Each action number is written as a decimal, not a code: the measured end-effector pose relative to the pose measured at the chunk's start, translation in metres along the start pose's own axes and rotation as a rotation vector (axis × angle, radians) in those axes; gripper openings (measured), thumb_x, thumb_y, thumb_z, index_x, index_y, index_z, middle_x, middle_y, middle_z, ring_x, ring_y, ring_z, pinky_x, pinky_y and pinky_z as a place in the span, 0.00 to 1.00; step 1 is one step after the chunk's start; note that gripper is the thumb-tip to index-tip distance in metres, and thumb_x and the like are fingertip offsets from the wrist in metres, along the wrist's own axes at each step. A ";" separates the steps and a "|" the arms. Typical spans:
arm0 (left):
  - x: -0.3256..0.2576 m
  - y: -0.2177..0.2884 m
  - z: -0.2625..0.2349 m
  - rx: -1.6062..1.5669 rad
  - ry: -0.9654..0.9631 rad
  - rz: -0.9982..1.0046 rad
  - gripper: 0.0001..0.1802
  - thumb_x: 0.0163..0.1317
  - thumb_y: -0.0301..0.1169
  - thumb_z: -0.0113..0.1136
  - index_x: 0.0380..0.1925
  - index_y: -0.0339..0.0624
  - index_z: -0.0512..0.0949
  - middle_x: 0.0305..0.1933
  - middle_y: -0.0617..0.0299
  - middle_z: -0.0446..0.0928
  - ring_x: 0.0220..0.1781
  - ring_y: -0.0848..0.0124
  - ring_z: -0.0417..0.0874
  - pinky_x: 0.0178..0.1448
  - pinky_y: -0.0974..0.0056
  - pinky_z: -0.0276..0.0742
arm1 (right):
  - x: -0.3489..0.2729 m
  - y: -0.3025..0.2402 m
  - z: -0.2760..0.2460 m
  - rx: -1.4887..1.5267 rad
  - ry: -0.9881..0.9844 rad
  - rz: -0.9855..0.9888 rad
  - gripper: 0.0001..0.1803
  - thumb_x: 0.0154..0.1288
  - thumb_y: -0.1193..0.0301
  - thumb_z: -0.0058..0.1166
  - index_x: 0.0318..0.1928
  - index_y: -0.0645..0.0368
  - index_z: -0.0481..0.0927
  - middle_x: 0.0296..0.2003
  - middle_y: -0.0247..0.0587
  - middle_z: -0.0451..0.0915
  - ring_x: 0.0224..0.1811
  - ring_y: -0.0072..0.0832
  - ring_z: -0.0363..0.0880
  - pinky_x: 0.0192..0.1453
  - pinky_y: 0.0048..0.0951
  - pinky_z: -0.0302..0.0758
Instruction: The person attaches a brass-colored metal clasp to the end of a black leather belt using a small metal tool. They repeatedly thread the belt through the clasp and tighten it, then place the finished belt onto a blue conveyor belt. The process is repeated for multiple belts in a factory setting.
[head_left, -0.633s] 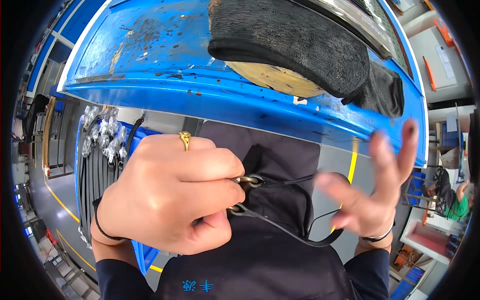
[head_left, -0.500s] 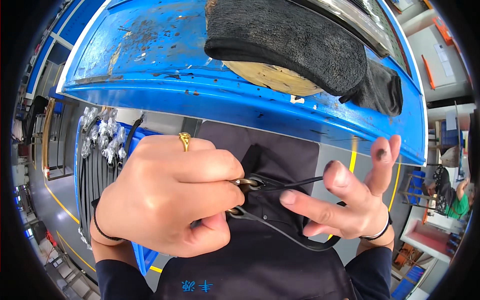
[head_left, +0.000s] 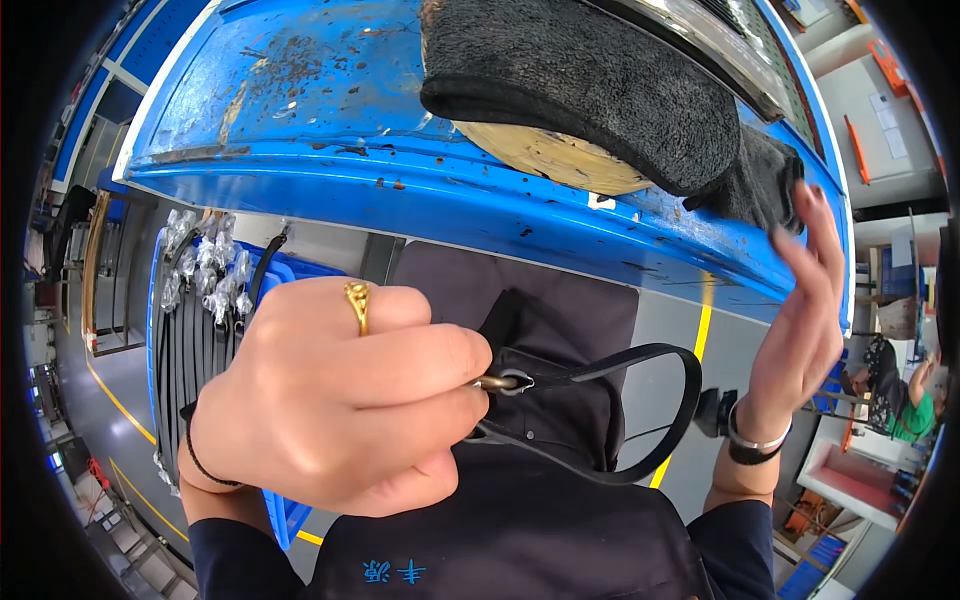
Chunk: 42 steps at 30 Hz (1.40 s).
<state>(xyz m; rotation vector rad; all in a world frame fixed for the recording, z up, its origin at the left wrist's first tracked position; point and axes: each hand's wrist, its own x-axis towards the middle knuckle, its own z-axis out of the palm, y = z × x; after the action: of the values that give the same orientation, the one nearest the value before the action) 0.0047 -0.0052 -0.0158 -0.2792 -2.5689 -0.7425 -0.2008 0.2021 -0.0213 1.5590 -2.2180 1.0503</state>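
My left hand is closed over the metal fittings of a thin black strap. One brass-coloured ring shows at its fingertips, passing through an eyelet in the strap end. To the right the strap bows out in a loose loop above my dark apron. My right hand is off the strap and raised at the table's right end, fingers stretched and apart. Its fingertips overlap the tail of a fuzzy black cloth; whether they touch it I cannot tell.
The cloth drapes over a yellowish rounded block on a paint-worn blue table. At left, several black straps with plastic-wrapped ends hang over a blue bin. Another person in green is at the far right.
My right hand has let go of the strap and moved up and right to the cloth's end. The strap now springs out into a wider loop. My left hand keeps its hold.
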 end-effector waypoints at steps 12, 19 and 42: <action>0.006 0.004 0.004 0.083 -0.020 0.074 0.07 0.26 0.31 0.53 0.13 0.47 0.75 0.24 0.69 0.74 0.16 0.73 0.64 0.17 0.69 0.59 | -0.004 -0.028 0.007 0.198 -0.417 -0.187 0.24 0.62 0.48 0.36 0.38 0.51 0.80 0.36 0.39 0.77 0.50 0.41 0.70 0.63 0.53 0.50; 0.007 0.006 0.004 0.066 -0.026 0.072 0.05 0.29 0.31 0.54 0.13 0.46 0.75 0.24 0.69 0.74 0.15 0.73 0.64 0.17 0.69 0.59 | -0.006 -0.032 0.015 0.288 -0.530 -0.307 0.25 0.59 0.44 0.37 0.41 0.43 0.81 0.31 0.31 0.75 0.44 0.35 0.72 0.64 0.51 0.52; 0.005 0.005 0.005 0.037 0.010 0.056 0.03 0.33 0.30 0.53 0.14 0.47 0.75 0.23 0.69 0.74 0.14 0.73 0.64 0.16 0.70 0.58 | -0.010 -0.033 0.016 0.210 -0.499 -0.308 0.25 0.57 0.43 0.37 0.42 0.42 0.80 0.30 0.31 0.73 0.42 0.33 0.72 0.62 0.50 0.56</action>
<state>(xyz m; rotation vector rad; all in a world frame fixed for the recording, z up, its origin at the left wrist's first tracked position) 0.0002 0.0021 -0.0153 -0.3327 -2.5520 -0.6734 -0.1638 0.1925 -0.0244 2.3837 -2.0870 0.8957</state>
